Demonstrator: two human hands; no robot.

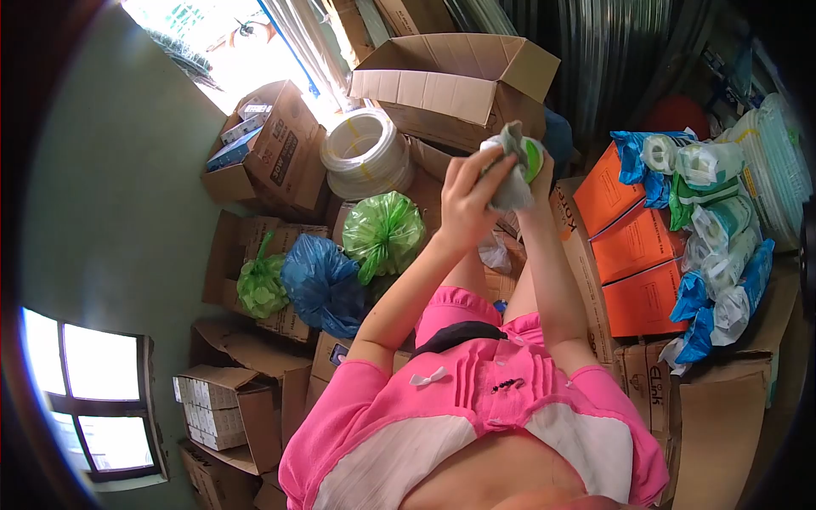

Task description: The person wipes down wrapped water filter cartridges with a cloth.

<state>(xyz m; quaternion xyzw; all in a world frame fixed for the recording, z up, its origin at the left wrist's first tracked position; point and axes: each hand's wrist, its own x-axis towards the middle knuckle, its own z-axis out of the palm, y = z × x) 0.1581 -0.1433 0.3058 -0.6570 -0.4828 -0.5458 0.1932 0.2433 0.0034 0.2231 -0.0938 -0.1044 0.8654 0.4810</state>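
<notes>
Both hands are raised in front of my body, close together. My left hand (466, 197) grips a grey cloth (513, 183), its fingers curled over it. Pressed against the cloth is a white-and-green round-ended object (533, 159), whose exact kind I cannot make out. My right hand (544, 174) is wrapped around that object from the right side, and its fingers are mostly hidden behind it. Below the hands, a small clear plastic bag (495, 253) lies between my legs.
An open cardboard box (433, 89) stands ahead, beside a coil of white tubing (361, 153). To the left sit a green bag (384, 229), a blue bag (323, 280) and cartons (285, 157). Orange boxes (642, 293) and plastic-wrapped rolls (714, 166) are stacked at right.
</notes>
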